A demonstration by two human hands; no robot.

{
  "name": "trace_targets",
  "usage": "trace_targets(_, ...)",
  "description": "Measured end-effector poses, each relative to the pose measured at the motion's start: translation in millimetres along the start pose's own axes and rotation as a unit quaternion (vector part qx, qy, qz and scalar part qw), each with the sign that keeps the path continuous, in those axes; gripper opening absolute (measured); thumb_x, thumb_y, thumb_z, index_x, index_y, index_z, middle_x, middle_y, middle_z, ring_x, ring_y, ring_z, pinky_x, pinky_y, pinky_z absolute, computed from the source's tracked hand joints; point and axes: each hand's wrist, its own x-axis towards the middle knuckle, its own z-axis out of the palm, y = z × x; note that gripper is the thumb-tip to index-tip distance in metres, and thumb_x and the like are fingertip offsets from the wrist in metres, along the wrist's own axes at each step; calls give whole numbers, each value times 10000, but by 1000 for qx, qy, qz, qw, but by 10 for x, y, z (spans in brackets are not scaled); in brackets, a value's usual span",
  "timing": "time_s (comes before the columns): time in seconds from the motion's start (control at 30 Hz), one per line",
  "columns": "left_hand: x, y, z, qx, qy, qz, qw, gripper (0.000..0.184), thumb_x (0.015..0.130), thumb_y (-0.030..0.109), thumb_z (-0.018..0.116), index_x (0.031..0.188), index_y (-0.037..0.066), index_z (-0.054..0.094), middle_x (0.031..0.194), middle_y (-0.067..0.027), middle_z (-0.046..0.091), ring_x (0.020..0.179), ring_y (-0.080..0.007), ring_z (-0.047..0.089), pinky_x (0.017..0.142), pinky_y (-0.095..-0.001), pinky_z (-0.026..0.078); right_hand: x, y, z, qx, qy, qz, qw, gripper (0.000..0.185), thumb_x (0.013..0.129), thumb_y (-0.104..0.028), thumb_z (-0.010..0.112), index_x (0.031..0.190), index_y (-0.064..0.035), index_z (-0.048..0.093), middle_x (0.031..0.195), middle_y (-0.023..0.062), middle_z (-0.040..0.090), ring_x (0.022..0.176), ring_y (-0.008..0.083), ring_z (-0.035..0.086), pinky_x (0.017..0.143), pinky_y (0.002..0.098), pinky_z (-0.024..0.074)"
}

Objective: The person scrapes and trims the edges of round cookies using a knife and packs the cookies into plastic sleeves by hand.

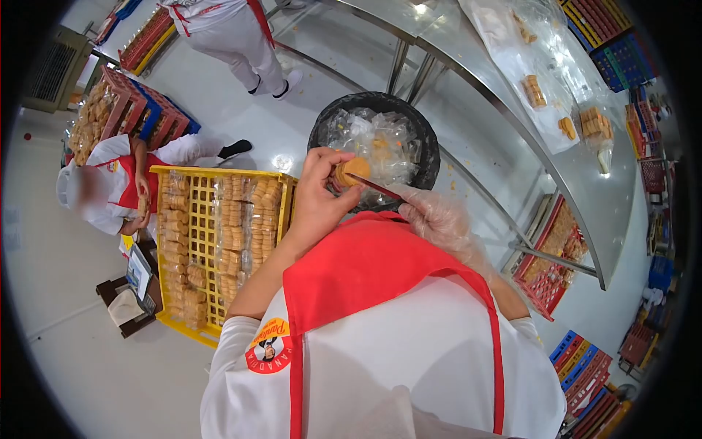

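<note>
A short stack of round, golden biscuits (352, 171) is gripped in my bare left hand (322, 192), fingers curled round its side. My right hand (442, 219) wears a clear plastic glove and is closed on the handle of a knife (374, 186). The blade, thin and dark reddish, points left, and its tip meets the biscuits. Both hands are above a black bin (430, 139) holding crumpled clear plastic wrappers (380, 135). Whether the stack still has film on it, I cannot make out.
To the left stands a yellow crate (228, 175) with rows of packed biscuits. A steel table (618, 197) curves along the right, bearing loose biscuit stacks (534, 91). Another person (121, 175) sits beyond the crate; one more (227, 36) stands at the top. A red crate (537, 285) sits under the table.
</note>
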Motion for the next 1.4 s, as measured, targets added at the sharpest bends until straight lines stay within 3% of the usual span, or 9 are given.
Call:
trace_targets(0.1,-8,-44,11,-18,4,9,1000,505,718,-125,716,1188,5,582,1186,-69,429,1088,-147,527,930,-264,449,50,44,-5,-31,-18,111,993,292,938,-63,589,1217,-106,664,976,142,704,910,274,686,826,342,531)
trace_targets(0.3,-8,-25,19,-66,3,-4,998,506,725,-141,704,1191,11,578,1173,-59,441,1078,-145,532,927,-263,452,50,18,19,18,-31,60,998,288,956,-115,568,1230,-86,653,1043,141,707,930,251,686,839,336,522)
trace_targets(0.5,2,-56,-294,-203,86,-98,970,455,807,-70,696,1224,16,536,1083,-89,622,947,-126,620,836,-247,499,134,947,-248,-40,222,176,958,307,944,-131,555,1227,-60,651,816,12,614,713,125,535,689,275,460)
trace_targets(0.6,-17,-205,-602,-165,154,-81,971,455,821,-84,672,1239,-1,512,1049,-100,654,937,-136,635,849,-251,506,-168,916,-388,-42,140,341,929,316,953,-159,566,1238,-42,639,997,118,685,910,162,607,856,296,471)
trace_targets(0.7,-28,-44,-491,-180,137,-123,966,470,811,-98,675,1242,1,513,1065,-95,638,960,-135,627,862,-256,504,-340,1018,-234,-49,81,390,916,323,952,-162,578,1240,-27,631,961,100,669,905,136,577,874,288,453)
trace_targets(0.87,19,181,-323,-235,22,-76,969,479,773,-122,693,1214,-8,543,1186,-72,521,1097,-139,571,883,-252,493,-65,717,-40,133,79,190,969,294,937,-141,611,1220,-63,628,819,-53,543,672,46,438,603,217,380)
trace_targets(1.03,35,409,-164,-88,-28,-20,996,487,728,-114,722,1181,5,588,1196,-57,464,1029,-123,550,851,-230,467,379,-84,-133,287,-21,278,916,286,901,-154,685,1173,-78,641,873,-38,560,721,37,477,626,217,400)
trace_targets(1.17,25,401,-45,10,-19,39,999,486,735,-69,736,1193,14,593,1178,-57,467,936,-100,550,753,-221,464,492,-131,93,139,2,7,990,376,864,-259,758,1145,-46,626,1054,37,619,968,136,594,853,291,487)
trace_targets(1.4,-65,467,35,-91,14,-13,996,530,742,-96,709,1242,7,570,1198,-68,468,907,-94,557,742,-218,489,506,-139,129,127,5,-60,990,396,859,-283,754,1149,-43,631,1018,120,632,949,224,608,843,367,472)
